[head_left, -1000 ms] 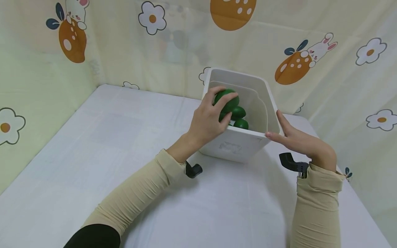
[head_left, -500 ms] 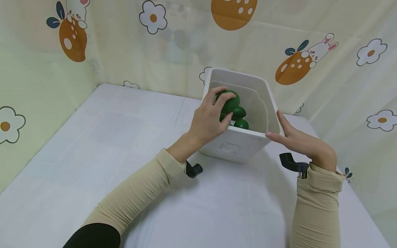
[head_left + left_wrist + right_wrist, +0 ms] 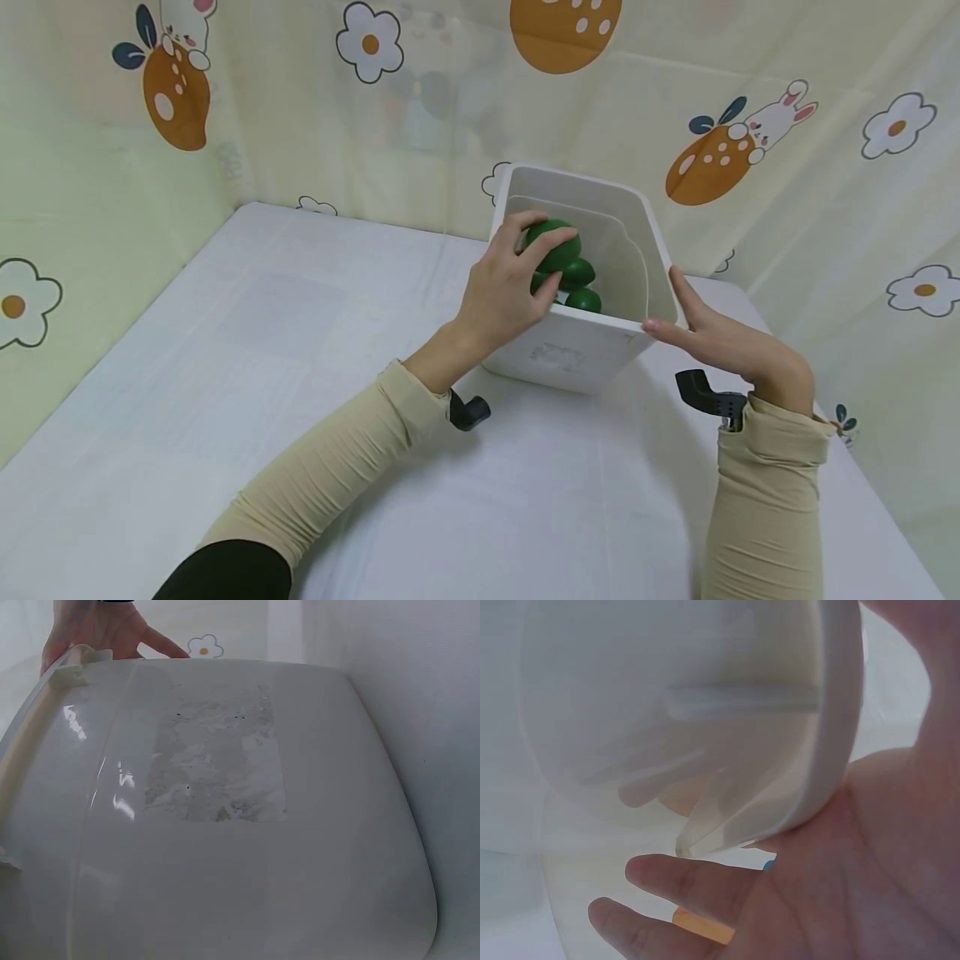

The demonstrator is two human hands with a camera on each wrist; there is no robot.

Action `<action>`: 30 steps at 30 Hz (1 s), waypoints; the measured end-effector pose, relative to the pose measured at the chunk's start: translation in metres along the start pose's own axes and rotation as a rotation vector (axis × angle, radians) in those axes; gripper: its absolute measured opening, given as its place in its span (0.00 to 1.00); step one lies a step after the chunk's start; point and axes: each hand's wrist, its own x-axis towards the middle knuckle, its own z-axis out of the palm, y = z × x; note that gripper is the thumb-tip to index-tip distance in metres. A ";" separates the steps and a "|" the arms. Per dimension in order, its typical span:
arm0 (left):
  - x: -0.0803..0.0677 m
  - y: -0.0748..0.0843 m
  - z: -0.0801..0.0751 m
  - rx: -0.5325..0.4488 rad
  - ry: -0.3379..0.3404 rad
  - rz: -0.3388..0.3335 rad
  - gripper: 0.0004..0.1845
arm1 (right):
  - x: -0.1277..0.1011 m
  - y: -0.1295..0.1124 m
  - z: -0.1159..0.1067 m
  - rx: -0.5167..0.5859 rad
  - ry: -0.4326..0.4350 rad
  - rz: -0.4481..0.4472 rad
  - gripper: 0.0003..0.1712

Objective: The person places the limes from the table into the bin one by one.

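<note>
A white plastic bin point(image 3: 570, 350) stands near the back of the table. My left hand point(image 3: 498, 287) reaches over its front rim, fingers curled over a large round green fruit point(image 3: 555, 243). Smaller green fruits point(image 3: 583, 300) lie below and beside it; the hand hides some of them, so their kind is unclear. At the bin's right front corner, my right hand point(image 3: 720, 337) rests against the rim with thumb and fingers extended. In the right wrist view the bin's edge point(image 3: 840, 690) presses into that palm. The bin's outer wall point(image 3: 225, 885) fills the left wrist view.
A white cloth covers the table point(image 3: 225, 350). Patterned curtains point(image 3: 442, 108) hang close behind the bin and along both sides. A black wrist mount point(image 3: 468, 412) sticks out below the left wrist, another point(image 3: 708, 393) beside the right.
The large green fruit sits very slightly lower and further right under my left fingers. Both hands and the bin stay practically in place.
</note>
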 end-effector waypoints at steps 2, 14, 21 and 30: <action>0.000 0.000 0.000 0.003 -0.005 0.000 0.21 | 0.000 0.000 0.000 0.000 -0.001 0.002 0.51; 0.000 0.000 0.000 -0.001 -0.016 -0.026 0.22 | 0.001 0.000 0.001 0.000 0.002 -0.006 0.51; 0.000 0.000 -0.002 0.009 -0.048 -0.045 0.21 | 0.001 -0.001 0.000 0.007 -0.001 -0.011 0.51; 0.000 0.001 -0.003 0.028 -0.076 -0.052 0.20 | 0.001 -0.002 0.001 0.008 -0.002 -0.011 0.51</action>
